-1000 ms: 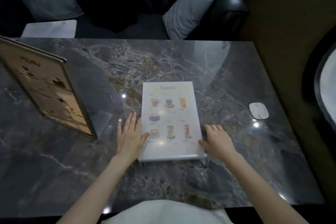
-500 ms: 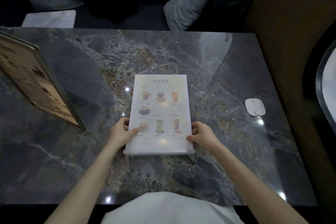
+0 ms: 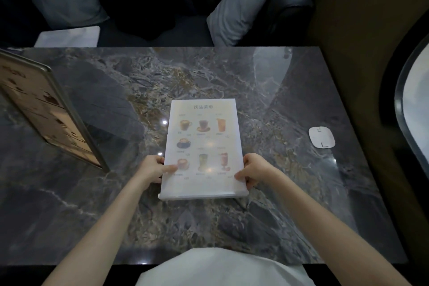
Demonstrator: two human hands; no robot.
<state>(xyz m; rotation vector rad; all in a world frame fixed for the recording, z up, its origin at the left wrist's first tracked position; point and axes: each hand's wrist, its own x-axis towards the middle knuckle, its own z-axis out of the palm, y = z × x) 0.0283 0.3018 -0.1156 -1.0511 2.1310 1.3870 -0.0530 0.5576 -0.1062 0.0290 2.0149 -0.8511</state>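
Dark marble bench (image 3: 209,72) in a booth, black sofa and grey cushion (image 3: 236,7) behind. Drinks menu (image 3: 203,146) sits mid-bench, just ahead of the person, long side pointing away, and its near edge shows a thick clear base strip. Left hand (image 3: 152,170) pinches the left edge low down, thumb on the printed face and the other fingers (image 3: 160,160) curled at the side. Right hand (image 3: 254,169) mirrors it on the right edge, thumb on top and the rest tucked under. Cannot tell if the near end is off the bench or only tipped. Likely a rigid acrylic holder with a paper insert: light, stiff, glossy so probably slick, and apt to scratch or crack if dropped. Best hold is where the hands are, both long edges near the heavier base, which keeps fingers off most of the print. Versus a second ago: both hands lay flat on the bench beside the menu with fingers spread, and now they grip it. Half a second ago the pinch was already on. The menu now reads squarer to the bench edge. Framed menu board (image 3: 46,109) at left and white puck (image 3: 322,137) at right look unmoved.
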